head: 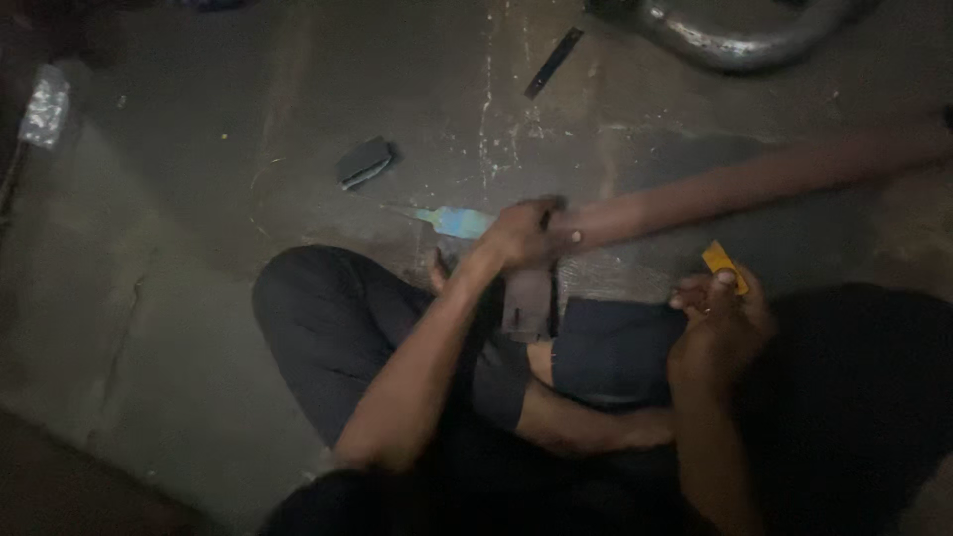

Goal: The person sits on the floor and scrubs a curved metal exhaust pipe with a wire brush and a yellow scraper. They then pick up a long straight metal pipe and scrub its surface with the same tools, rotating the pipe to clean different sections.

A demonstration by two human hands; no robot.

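I sit cross-legged on a dark floor. My left hand (518, 234) is closed over the top of a dark rectangular block (527, 304) that stands upright between my knees. Over my right thigh, my right hand (717, 323) pinches a small orange flat piece (722, 262) at the fingertips. Another person's arm (754, 181) reaches in from the right edge, blurred, and its fingertips meet my left hand at the block. The lower part of the block is hidden by my leg.
A pale bluish blade-like object (452, 220) lies on the floor just left of my left hand. Farther off lie a small dark box (364, 162) and a thin dark strip (553, 62). A curved metal pipe (730, 42) sits top right, crumpled plastic (45, 104) far left.
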